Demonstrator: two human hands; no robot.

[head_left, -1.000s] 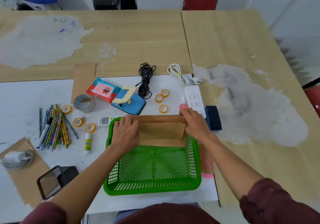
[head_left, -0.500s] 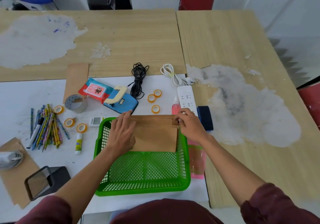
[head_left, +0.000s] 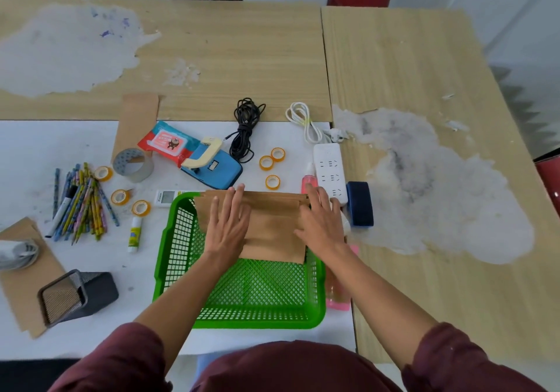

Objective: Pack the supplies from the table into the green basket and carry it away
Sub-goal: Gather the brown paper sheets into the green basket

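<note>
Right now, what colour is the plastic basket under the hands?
Green plastic mesh basket, bright green, clearest in the head view.

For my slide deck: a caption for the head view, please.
Both hands, left hand and right hand, press flat brown paper bags into the green basket.

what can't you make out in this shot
- Head view: pink spray bottle, mostly hidden behind the green basket and the right hand.
- Remote: its right end is behind the basket rim, its label too small to read.
- Brown paper bags: count unclear under the left hand.
</note>
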